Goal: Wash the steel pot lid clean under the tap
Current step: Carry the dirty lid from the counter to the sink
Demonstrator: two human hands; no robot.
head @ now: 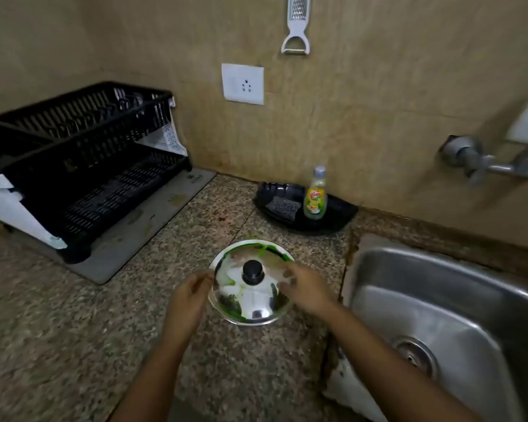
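Note:
A shiny steel pot lid (pixel 250 303) with a black knob (pixel 253 271) lies dome-up on the granite counter (pixel 73 330), smeared with green streaks near its rim. My left hand (pixel 189 293) is at the lid's left edge with its fingertips touching or nearly touching the rim. My right hand (pixel 305 287) is at the lid's right edge, fingers curled over the rim. Whether either hand grips the lid firmly is unclear. The steel sink (pixel 439 300) lies to the right, and the wall tap (pixel 482 166) sticks out above it at the right edge.
A black two-tier dish rack (pixel 83 166) stands on a grey mat at the back left. A black tray (pixel 336 214) holds a dish soap bottle (pixel 316 196) and a scrub pad (pixel 282 207) by the wall. A wall socket (pixel 243 83) and a hanging peeler (pixel 296 25) are above.

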